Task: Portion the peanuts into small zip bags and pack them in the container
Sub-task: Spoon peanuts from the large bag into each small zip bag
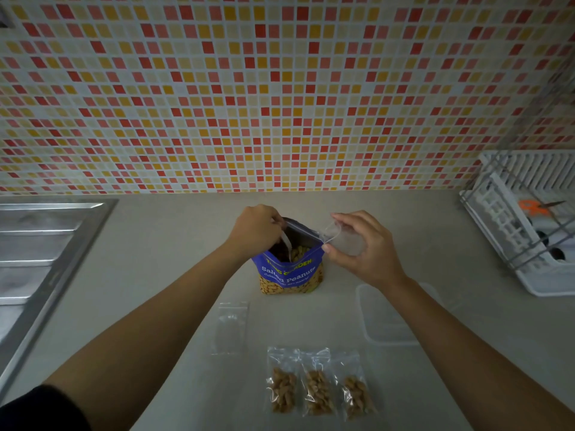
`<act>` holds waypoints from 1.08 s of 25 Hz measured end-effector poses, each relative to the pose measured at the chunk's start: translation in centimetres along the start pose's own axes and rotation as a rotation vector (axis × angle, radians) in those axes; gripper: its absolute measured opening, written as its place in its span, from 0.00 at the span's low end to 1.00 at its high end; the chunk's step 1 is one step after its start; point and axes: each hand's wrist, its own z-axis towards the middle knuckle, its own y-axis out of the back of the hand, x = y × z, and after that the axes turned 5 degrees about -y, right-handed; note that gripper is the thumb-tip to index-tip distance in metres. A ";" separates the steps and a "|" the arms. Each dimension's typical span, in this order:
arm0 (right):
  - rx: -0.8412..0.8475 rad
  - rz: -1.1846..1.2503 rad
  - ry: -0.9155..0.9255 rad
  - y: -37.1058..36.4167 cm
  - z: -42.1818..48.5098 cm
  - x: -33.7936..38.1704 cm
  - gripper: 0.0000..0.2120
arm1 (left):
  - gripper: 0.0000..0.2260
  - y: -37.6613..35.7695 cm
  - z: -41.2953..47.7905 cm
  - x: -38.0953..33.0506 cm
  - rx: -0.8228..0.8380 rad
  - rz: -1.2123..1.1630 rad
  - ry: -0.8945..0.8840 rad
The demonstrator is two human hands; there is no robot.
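Note:
A blue bag of salted peanuts (pixel 291 273) stands open on the counter. My left hand (pixel 256 227) grips a white spoon (pixel 287 245) whose bowl dips into the bag's mouth. My right hand (pixel 361 247) pinches an empty small zip bag (pixel 345 241) held open beside the bag's right rim. Three filled zip bags (pixel 317 391) lie in a row near the front. Empty zip bags (pixel 231 326) lie left of centre. A clear plastic container (pixel 389 325) sits under my right forearm, partly hidden.
A steel sink drainboard (pixel 40 253) lies to the left. A white dish rack (pixel 525 225) with orange scissors (pixel 536 206) stands at the right. A mosaic tile wall (pixel 280 88) rises behind the counter (pixel 161 244).

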 end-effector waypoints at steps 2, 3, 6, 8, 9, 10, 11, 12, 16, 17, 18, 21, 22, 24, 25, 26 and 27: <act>0.008 0.011 -0.003 -0.1 -0.1 0.1 0.22 | 0.08 0.5 -0.3 0.0 0.018 -0.117 0.008; 0.009 0.022 -0.009 -0.2 -0.1 0.2 0.22 | 0.07 0.7 -0.4 0.1 0.033 -0.192 0.019; -0.007 0.055 -0.044 -0.3 -0.2 0.6 0.22 | 0.03 1.3 -0.9 0.5 0.021 -0.396 0.085; -0.018 0.055 -0.047 -0.3 -0.2 0.8 0.22 | 0.04 1.7 -1.2 0.7 0.002 -0.550 0.137; -0.015 0.048 -0.042 -0.2 -0.3 0.9 0.23 | 0.05 1.9 -1.4 0.9 -0.017 -0.586 0.150; -0.010 0.041 -0.037 -0.2 -0.4 0.9 0.23 | 0.06 2.1 -1.5 1.2 -0.042 -0.592 0.156; -0.005 0.033 -0.033 -0.3 -0.5 1.0 0.23 | 0.07 2.2 -1.6 1.4 -0.062 -0.595 0.161; -0.001 0.025 -0.031 -0.3 -0.6 1.1 0.23 | 0.07 2.3 -1.7 1.7 -0.074 -0.608 0.169; 0.007 0.019 -0.029 -0.7 -0.8 1.6 0.23 | 0.08 2.5 -1.9 2.7 -0.112 -0.764 0.257; 0.008 0.018 -0.027 -0.8 -0.8 1.7 0.23 | 0.08 2.6 -2.0 3.0 -0.121 -0.798 0.273; 0.008 0.017 -0.027 -0.9 -0.8 1.8 0.23 | 0.08 2.7 -2.1 3.3 -0.127 -0.838 0.285; 0.007 0.015 -0.038 -1.2 -0.9 2.2 0.23 | 0.08 3.0 -2.7 4.3 -0.163 -0.941 0.341; 0.007 0.014 -0.043 -1.3 -0.9 2.3 0.23 | 0.08 3.0 -2.9 4.7 -0.183 -0.955 0.362; 0.015 0.004 -0.051 -1.6 -1.1 2.5 0.23 | 0.08 3.2 -3.1 5.3 -0.221 -0.974 0.380; 0.023 -0.006 -0.053 -1.8 -1.1 2.6 0.23 | 0.08 3.3 -3.3 5.6 -0.236 -0.981 0.379; 0.029 -0.022 -0.054 -2.1 -1.1 2.6 0.22 | 0.08 3.6 -3.4 5.8 -0.249 -0.984 0.376; 0.034 -0.042 -0.058 -2.3 -1.1 2.7 0.22 | 0.08 3.8 -3.5 5.9 -0.261 -0.985 0.372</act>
